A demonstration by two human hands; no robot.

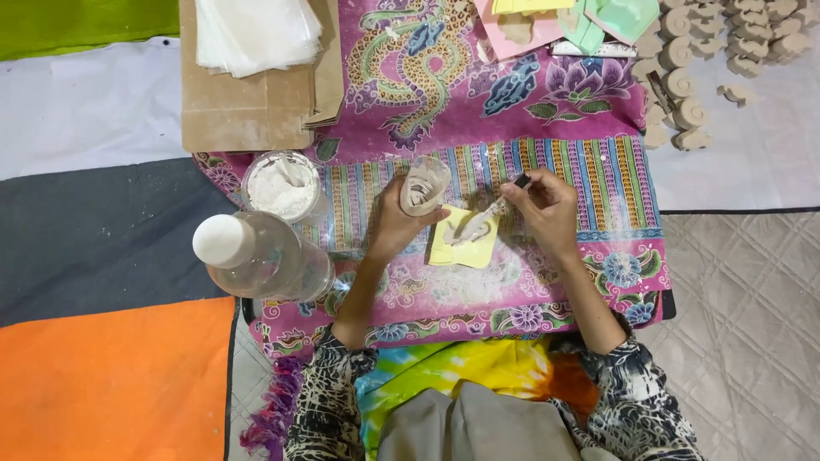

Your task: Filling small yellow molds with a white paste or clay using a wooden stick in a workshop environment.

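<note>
My left hand (391,224) holds a small clear plastic cup (424,185) tilted, with pale wet paste inside. My right hand (545,209) grips a thin stick (500,203) with a dark end, and its tip rests on a yellow mould (465,239). The mould lies flat on a patterned magenta cloth (512,111), between my two hands, and holds pale paste in a curled shape.
A clear tub of white powder (282,185) and a large plastic bottle with a white cap (256,254) stand to the left. Cardboard (248,107) with clear bags lies at the back left. Pink and green moulds (589,21) and several dried curled casts (683,81) sit at the back right.
</note>
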